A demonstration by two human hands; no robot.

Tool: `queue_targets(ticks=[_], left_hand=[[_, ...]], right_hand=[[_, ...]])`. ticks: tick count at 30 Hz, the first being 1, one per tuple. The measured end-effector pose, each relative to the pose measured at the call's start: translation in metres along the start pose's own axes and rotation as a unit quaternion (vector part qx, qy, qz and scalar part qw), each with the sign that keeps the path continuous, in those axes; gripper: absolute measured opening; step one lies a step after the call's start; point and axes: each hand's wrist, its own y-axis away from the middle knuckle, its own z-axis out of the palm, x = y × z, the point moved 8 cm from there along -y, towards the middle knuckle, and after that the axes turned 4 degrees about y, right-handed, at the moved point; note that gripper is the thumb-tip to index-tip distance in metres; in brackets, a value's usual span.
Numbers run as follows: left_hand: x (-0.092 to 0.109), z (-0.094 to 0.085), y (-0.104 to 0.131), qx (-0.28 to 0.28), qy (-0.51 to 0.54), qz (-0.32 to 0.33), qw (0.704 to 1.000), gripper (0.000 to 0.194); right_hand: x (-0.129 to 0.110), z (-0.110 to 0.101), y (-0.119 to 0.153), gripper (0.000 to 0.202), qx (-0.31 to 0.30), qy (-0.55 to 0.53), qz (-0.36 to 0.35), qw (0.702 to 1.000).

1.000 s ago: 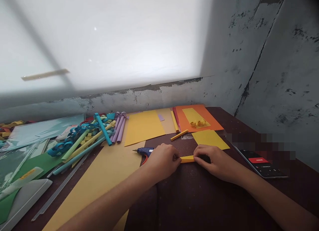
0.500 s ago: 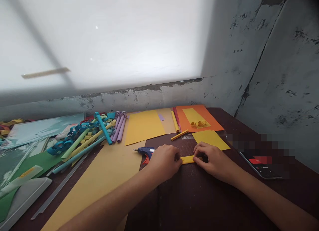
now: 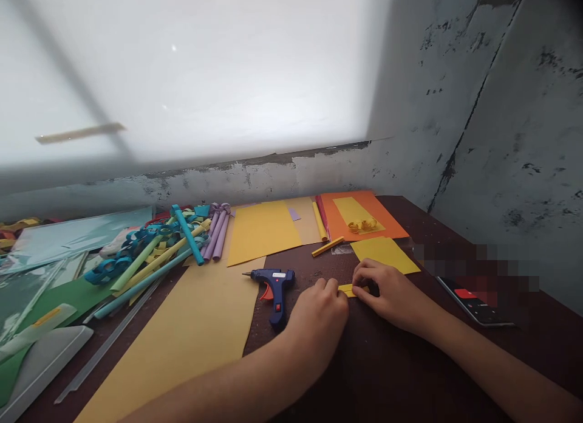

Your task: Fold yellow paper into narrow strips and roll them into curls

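Both hands, the left (image 3: 317,316) and the right (image 3: 385,292), have curled fingers pinching 1 folded yellow paper strip (image 3: 347,290) flat on the dark, glossy table (image 3: 364,362), right of the smooth blue plastic glue gun (image 3: 277,292). Toward the table's far edge lie 3 slim purple paper tubes (image 3: 221,234) and a flat orange sheet (image 3: 387,219).

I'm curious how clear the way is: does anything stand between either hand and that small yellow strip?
Nothing visible does. The left hand is right at one end of the yellow strip, and the right hand touches it. The blue glue gun lies off to the left.
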Motion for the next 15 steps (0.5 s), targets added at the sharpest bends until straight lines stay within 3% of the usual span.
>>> queue_targets(ticks=[4,7,12,15], left_hand=[[0.022,0.005,0.009,0.028,-0.077,-0.002,0.997,0.034],[0.035,0.002,0.016,0.062,-0.063,0.011,0.996,0.039],[0.033,0.000,0.024,0.090,0.036,-0.054,0.994,0.064],[0.034,0.003,0.027,0.111,0.052,-0.071,0.990,0.068]], right_hand=[[0.001,0.001,0.000,0.014,0.003,0.000,-0.004,1.000],[0.002,0.002,0.000,0.014,0.003,-0.007,-0.003,1.000],[0.002,0.002,-0.001,0.014,0.002,-0.013,0.001,1.000],[0.004,0.003,-0.001,0.014,0.003,-0.013,0.003,1.000]])
